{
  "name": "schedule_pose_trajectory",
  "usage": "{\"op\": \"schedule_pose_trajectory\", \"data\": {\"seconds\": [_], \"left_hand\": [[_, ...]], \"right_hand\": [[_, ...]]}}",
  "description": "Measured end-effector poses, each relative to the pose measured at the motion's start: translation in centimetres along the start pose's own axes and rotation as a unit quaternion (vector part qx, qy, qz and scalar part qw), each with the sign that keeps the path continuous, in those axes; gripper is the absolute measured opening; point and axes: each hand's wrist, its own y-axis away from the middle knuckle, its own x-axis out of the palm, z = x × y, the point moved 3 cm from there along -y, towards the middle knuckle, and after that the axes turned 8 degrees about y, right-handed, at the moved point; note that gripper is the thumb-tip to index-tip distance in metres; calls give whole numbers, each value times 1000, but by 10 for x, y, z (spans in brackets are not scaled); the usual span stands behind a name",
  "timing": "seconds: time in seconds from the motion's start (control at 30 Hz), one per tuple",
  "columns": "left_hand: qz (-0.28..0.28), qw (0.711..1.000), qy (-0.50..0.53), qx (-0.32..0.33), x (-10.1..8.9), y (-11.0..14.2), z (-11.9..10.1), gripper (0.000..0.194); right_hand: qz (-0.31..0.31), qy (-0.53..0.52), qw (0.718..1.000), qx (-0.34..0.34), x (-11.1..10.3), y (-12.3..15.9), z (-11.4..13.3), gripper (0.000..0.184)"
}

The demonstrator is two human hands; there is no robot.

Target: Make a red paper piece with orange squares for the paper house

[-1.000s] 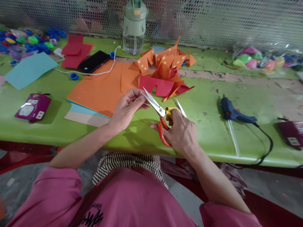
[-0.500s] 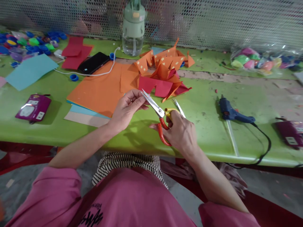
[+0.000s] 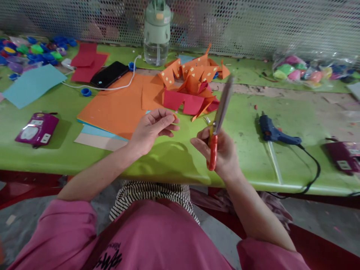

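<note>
The right hand (image 3: pixel 225 153) grips scissors (image 3: pixel 222 108), blades slanting up and away; the left hand (image 3: pixel 155 126) pinches a small orange bit (image 3: pixel 174 117) at its fingertips. Folded paper shapes (image 3: pixel 183 101) lie just beyond, orange sheets (image 3: pixel 112 107) to the left, a glue gun (image 3: pixel 277 131) rightward. A bottle (image 3: pixel 156 35) stands behind on the tabletop (image 3: pixel 247 105).

Single head-worn view; looks forward and down, close above chest (image 3: pixel 163 232), at green table (image 3: pixel 253 161).

right hand's (image 3: pixel 225 152) rightward obstacle: glue gun (image 3: pixel 271 130)
</note>
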Motion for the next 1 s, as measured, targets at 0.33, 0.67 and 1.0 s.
{"op": "schedule_pose_trajectory", "data": {"seconds": [0.33, 0.67, 1.0], "left_hand": [[62, 983, -161, 63, 5, 13, -1, 22], [63, 980, -169, 80, 4, 14, 1, 25], [66, 994, -83, 40, 8, 11, -1, 26]], "right_hand": [[-10, -85, 995, -46, 14, -9, 26, 37], [-12, -106, 994, -30, 18, -11, 22, 36], [-42, -166, 980, -100, 26, -10, 26, 30]]}}
